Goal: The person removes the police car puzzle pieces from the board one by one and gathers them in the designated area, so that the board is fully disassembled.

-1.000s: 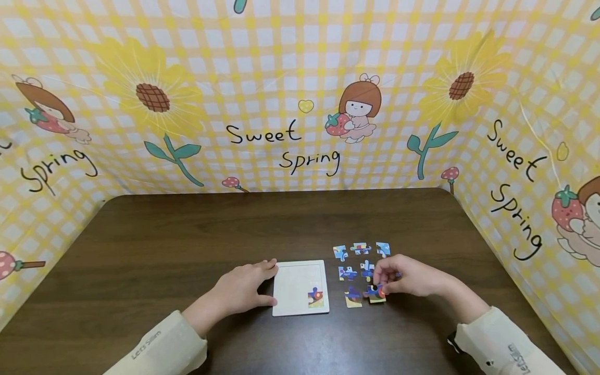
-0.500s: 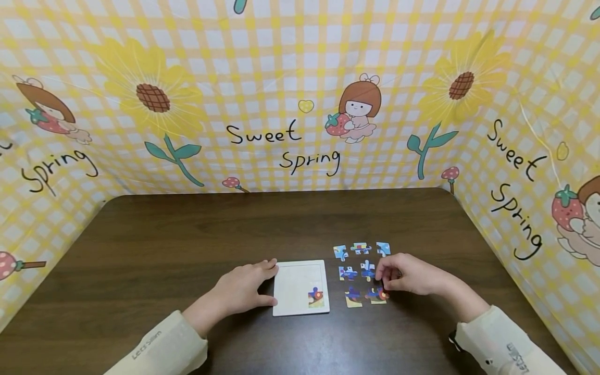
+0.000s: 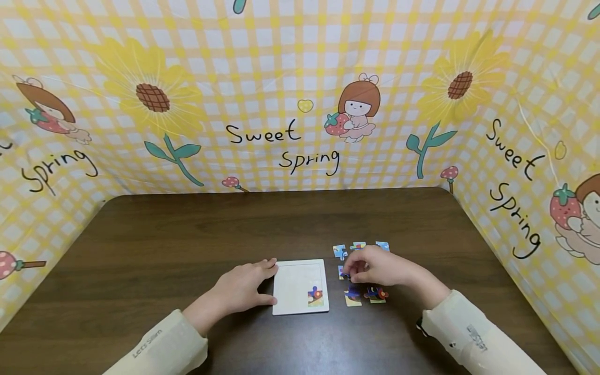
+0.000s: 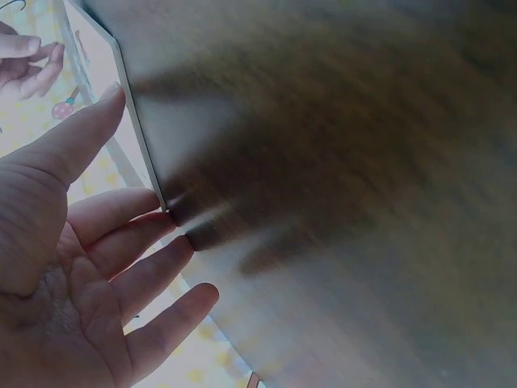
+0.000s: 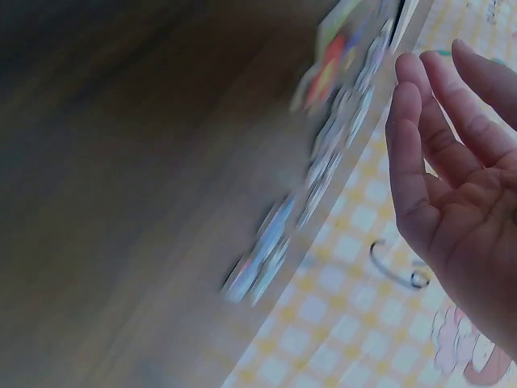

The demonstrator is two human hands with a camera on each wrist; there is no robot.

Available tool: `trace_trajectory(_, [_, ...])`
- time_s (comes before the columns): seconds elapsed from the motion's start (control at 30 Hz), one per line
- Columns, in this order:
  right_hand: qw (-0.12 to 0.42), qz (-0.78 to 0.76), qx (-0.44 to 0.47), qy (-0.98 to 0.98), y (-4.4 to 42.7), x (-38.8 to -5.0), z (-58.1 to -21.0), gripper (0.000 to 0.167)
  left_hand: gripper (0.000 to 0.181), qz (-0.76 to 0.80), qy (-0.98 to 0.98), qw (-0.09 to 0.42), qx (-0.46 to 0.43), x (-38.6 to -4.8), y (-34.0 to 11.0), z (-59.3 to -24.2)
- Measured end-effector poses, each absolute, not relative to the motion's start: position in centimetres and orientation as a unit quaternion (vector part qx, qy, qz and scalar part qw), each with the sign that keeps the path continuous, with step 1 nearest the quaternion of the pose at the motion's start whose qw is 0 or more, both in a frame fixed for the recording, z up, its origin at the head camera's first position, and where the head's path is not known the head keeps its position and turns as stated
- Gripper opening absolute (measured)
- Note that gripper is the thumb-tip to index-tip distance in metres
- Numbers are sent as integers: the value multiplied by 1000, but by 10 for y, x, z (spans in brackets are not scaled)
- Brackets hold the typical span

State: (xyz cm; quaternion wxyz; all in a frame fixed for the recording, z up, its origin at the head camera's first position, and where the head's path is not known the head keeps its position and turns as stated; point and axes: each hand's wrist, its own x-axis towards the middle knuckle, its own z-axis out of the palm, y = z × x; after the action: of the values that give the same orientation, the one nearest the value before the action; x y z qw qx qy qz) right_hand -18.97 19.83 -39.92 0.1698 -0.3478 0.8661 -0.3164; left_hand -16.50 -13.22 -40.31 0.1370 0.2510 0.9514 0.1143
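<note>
My left hand [image 3: 241,286] rests against the left edge of a pale square puzzle tray [image 3: 292,281]. In the left wrist view its fingers are straight, and the thumb and index finger touch the tray's edge. One colourful jigsaw piece [image 3: 316,296] lies in the tray's lower right corner. Right of the tray, my right hand [image 3: 382,266] hovers over the middle row of loose puzzle pieces and hides part of it. Fingertips cover the edge of a middle-row piece [image 3: 342,272]. In the right wrist view the right hand [image 5: 460,149] has loosely bent fingers and no piece shows between them.
More loose pieces lie around the right hand: a blue one [image 3: 339,251] at the back and two in front, a dark-and-yellow piece [image 3: 353,297] and a red-and-blue one [image 3: 376,294]. A checked cloth [image 3: 262,94] stands behind the brown table [image 3: 197,229].
My right hand lowered a lifted front-row piece onto the table, let it go, and moved left across the middle row. The left hand and the tray have stayed put.
</note>
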Motion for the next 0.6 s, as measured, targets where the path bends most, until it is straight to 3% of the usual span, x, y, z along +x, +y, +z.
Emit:
trace_trajectory(0.37, [204, -318, -366, 850, 149, -194, -402, 11, 73, 111, 951, 145, 249, -166, -132, -404])
trace_trajectory(0.6, [197, -279, -390, 855, 133, -196, -403, 8, 73, 113, 951, 144, 248, -167, -132, -404])
